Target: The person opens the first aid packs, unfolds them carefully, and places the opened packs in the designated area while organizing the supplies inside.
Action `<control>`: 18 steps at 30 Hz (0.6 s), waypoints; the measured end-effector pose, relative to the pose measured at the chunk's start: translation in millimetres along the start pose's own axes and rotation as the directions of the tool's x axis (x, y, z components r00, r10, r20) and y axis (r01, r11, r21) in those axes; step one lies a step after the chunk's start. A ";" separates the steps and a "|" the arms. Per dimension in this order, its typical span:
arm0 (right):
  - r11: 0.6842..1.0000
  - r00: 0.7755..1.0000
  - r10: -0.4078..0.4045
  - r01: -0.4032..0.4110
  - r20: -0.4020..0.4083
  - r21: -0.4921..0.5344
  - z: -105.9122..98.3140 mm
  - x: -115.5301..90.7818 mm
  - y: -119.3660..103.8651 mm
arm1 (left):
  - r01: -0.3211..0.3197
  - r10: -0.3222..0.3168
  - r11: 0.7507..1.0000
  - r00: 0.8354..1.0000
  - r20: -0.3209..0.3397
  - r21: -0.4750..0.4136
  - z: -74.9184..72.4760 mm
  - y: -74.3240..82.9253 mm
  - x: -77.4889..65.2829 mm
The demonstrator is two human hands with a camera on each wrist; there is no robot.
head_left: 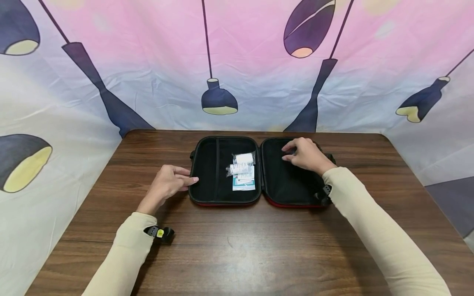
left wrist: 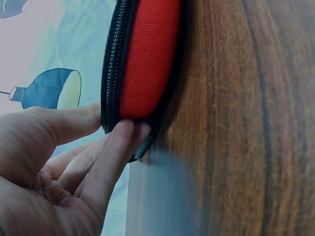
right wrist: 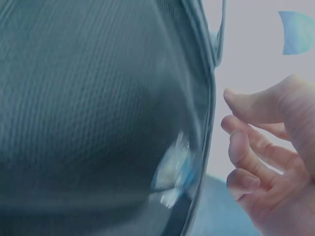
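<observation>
A case [head_left: 237, 203] with a red shell and black lining lies unfolded on the table, its two halves side by side. In its left half rest a white roll in clear wrap [head_left: 244, 158], a second wrapped roll [head_left: 240, 169] and a teal-and-white packet [head_left: 243, 183]. My left hand [head_left: 165, 186] pinches the case's left edge, thumb on the zipper rim and fingertips against the red side [left wrist: 150, 59]. Over the right half hovers my right hand [head_left: 305, 154], fingers loosely bent. The right wrist view shows nothing in its grasp, and a blurred shiny packet [right wrist: 172, 172] inside the case.
The brown wooden table [head_left: 229, 250] carries the case near its far edge. Behind it hangs a cloth [head_left: 166, 82] printed with lamps. Black straps [head_left: 329, 158] show by the right half's outer side.
</observation>
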State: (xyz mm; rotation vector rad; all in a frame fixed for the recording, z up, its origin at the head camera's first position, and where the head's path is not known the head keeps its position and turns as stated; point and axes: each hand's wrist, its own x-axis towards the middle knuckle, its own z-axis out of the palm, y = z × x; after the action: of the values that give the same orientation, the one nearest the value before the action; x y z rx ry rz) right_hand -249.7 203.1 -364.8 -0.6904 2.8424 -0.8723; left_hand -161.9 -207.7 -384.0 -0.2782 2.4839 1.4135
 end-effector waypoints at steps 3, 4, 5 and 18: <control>1.000 0.999 -0.028 0.028 0.014 0.002 6.3 4.9 -13.9 | 0.001 -0.001 1.000 1.000 -0.002 -0.002 0.1 0.1 -0.3; 0.999 0.999 -0.032 0.032 0.021 0.005 8.6 6.3 -18.0 | 0.003 -0.003 1.000 1.000 -0.002 -0.002 0.1 0.2 -0.5; 0.999 0.999 -0.037 0.036 0.024 0.008 10.6 7.9 -22.1 | 0.001 -0.001 1.000 1.000 0.000 -0.003 0.2 0.6 -1.0; 0.993 0.990 -0.109 0.106 0.092 0.043 38.1 25.2 -60.8 | -0.001 0.001 1.000 1.000 -0.003 0.006 0.0 -0.3 -0.9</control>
State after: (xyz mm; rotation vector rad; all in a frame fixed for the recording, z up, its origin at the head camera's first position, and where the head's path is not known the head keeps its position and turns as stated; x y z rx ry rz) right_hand -240.2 127.8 -361.8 -0.8630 2.7200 -0.8812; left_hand -161.0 -207.9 -383.9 -0.2781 2.4908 1.4061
